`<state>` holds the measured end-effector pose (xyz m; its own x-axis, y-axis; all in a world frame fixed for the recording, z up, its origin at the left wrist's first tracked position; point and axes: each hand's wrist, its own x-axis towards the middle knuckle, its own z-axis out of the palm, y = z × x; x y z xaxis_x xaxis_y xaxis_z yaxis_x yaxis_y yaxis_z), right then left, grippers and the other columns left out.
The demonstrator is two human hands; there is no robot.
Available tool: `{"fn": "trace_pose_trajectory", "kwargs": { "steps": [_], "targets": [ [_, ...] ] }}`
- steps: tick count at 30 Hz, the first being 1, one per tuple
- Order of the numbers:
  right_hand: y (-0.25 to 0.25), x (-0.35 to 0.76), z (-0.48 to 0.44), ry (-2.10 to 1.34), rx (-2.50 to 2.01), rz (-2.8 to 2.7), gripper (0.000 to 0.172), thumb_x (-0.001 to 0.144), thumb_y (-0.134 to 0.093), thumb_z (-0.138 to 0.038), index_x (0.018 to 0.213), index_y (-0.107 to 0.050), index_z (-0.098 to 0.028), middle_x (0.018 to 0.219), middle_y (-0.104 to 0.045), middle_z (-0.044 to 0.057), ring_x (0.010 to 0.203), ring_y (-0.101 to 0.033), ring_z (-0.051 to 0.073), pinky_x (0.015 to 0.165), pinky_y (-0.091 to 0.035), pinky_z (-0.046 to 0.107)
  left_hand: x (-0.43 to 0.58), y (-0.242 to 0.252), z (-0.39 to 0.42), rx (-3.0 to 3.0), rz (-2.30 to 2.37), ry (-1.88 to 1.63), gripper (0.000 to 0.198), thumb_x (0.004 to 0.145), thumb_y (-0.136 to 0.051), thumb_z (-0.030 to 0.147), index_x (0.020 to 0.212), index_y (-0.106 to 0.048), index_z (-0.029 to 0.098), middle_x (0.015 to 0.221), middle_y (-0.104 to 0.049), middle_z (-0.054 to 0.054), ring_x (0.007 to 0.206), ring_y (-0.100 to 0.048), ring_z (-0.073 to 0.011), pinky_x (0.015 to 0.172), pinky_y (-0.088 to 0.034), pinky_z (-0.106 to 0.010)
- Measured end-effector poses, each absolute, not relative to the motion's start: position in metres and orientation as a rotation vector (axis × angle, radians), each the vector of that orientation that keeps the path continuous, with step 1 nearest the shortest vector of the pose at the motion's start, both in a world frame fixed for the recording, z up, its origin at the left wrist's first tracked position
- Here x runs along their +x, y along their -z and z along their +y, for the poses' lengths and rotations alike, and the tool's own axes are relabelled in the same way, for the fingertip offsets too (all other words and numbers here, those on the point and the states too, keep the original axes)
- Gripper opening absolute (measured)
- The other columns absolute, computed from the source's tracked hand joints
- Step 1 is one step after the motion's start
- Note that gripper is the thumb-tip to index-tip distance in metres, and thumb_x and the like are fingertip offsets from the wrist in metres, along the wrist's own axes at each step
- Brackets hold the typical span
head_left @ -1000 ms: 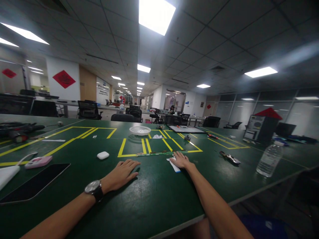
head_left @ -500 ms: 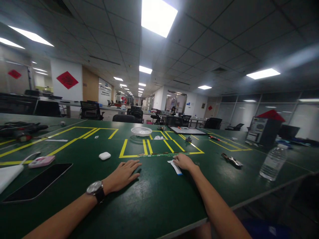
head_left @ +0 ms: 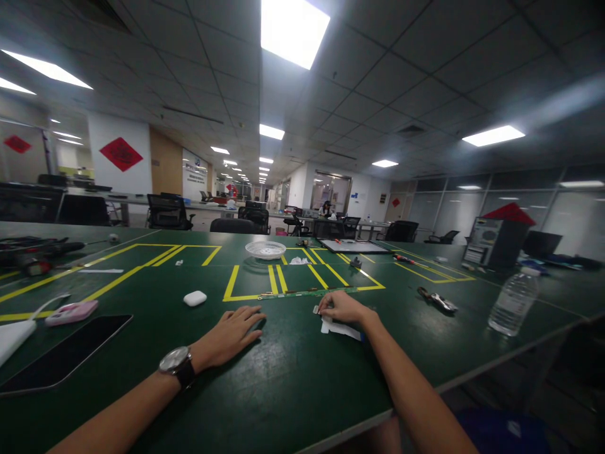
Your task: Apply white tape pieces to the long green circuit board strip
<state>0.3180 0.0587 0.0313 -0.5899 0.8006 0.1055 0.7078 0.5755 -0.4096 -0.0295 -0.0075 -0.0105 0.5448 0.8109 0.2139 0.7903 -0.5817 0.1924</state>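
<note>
Green table [head_left: 265, 391]; right grip [head_left: 346, 308] partly hides white strip [head_left: 342, 329].

A pale scrap [head_left: 316, 309] at the grip of the right hand [head_left: 344, 307] is too small to identify, and whether it is held cannot be told. That arm's wrist partly hides the blue end of the white strip [head_left: 341, 328]. The left edge cuts off the black phone [head_left: 66, 347], white device [head_left: 14, 340] and dark tool [head_left: 45, 248]. Lettering on the wall sign [head_left: 195, 179] is blurred; the distant person [head_left: 326, 209] is tiny.
</note>
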Motion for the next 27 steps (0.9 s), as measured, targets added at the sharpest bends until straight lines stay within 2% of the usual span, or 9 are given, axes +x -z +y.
{"fn": "trace_pose_trajectory", "kwargs": {
  "steps": [4,7,10,13,16,18,21,27],
  "targets": [
    [-0.034,0.31,0.054,-0.531,-1.214,-2.546,0.019,0.078,-0.059,-0.024,0.082,-0.076,-0.016,0.085,-0.075,0.002,0.078,-0.068,0.017,0.075,-0.049,0.024,-0.031,0.014,-0.005,2.712,1.377,-0.449,0.045,0.1,-0.034,0.051,0.138,-0.048,0.029,0.148,-0.043,-0.007,0.134,-0.039,-0.0292,0.104,-0.033,-0.048],
    [-0.035,0.307,0.054,-0.462,-1.204,-2.51,0.022,0.081,-0.056,-0.026,0.084,-0.076,-0.016,0.084,-0.074,0.002,0.079,-0.067,0.017,0.075,-0.048,0.024,-0.032,0.014,-0.005,2.717,1.359,-0.459,0.045,0.1,-0.033,0.05,0.138,-0.048,0.03,0.148,-0.043,-0.008,0.133,-0.039,-0.0291,0.103,-0.033,-0.047],
    [-0.031,0.308,0.06,-0.222,-1.322,-2.387,0.031,0.087,-0.052,-0.036,0.095,-0.075,-0.016,0.098,-0.073,0.006,0.094,-0.065,0.021,0.086,-0.046,0.029,-0.031,0.013,-0.006,2.719,1.358,-0.462,0.045,0.1,-0.034,0.05,0.138,-0.048,0.03,0.148,-0.043,-0.007,0.134,-0.039,-0.0287,0.104,-0.033,-0.046],
    [-0.022,0.312,0.07,-0.023,-1.6,-2.284,0.05,0.093,-0.042,-0.05,0.121,-0.065,-0.017,0.124,-0.063,0.014,0.115,-0.056,0.027,0.098,-0.04,0.037,-0.03,0.011,-0.008,2.73,1.362,-0.49,0.044,0.1,-0.034,0.05,0.137,-0.048,0.03,0.147,-0.044,-0.006,0.133,-0.04,-0.028,0.103,-0.033,-0.045],
    [-0.012,0.313,0.078,-0.031,-1.9,-2.264,0.065,0.093,-0.031,-0.062,0.139,-0.05,-0.02,0.14,-0.05,0.017,0.128,-0.046,0.033,0.103,-0.035,0.047,-0.029,0.01,-0.008,2.765,1.358,-0.53,0.044,0.101,-0.034,0.05,0.137,-0.049,0.029,0.145,-0.046,-0.006,0.131,-0.041,-0.0277,0.103,-0.033,-0.044],
    [-0.008,0.311,0.083,-0.049,-1.979,-2.283,0.069,0.093,-0.027,-0.067,0.14,-0.049,-0.022,0.141,-0.048,0.017,0.13,-0.043,0.034,0.104,-0.032,0.051,-0.029,0.01,-0.007,2.795,1.354,-0.548,0.044,0.101,-0.034,0.049,0.136,-0.049,0.029,0.144,-0.047,-0.006,0.13,-0.042,-0.0277,0.103,-0.034,-0.043],
    [-0.007,0.302,0.086,-0.063,-1.885,-2.371,0.069,0.093,-0.026,-0.067,0.136,-0.054,-0.02,0.139,-0.05,0.017,0.128,-0.045,0.034,0.105,-0.032,0.05,-0.029,0.008,-0.006,2.834,1.348,-0.568,0.042,0.101,-0.035,0.048,0.137,-0.048,0.029,0.144,-0.047,-0.005,0.131,-0.041,-0.027,0.105,-0.033,-0.043],
    [-0.016,0.275,0.073,-0.255,-1.228,-2.665,0.052,0.096,-0.037,-0.052,0.127,-0.062,-0.017,0.134,-0.058,0.012,0.125,-0.05,0.026,0.106,-0.036,0.038,-0.026,-0.002,-0.007,2.844,1.368,-0.658,0.041,0.101,-0.037,0.046,0.136,-0.049,0.028,0.142,-0.049,-0.005,0.131,-0.041,-0.0266,0.107,-0.031,-0.044]
  ]
}}
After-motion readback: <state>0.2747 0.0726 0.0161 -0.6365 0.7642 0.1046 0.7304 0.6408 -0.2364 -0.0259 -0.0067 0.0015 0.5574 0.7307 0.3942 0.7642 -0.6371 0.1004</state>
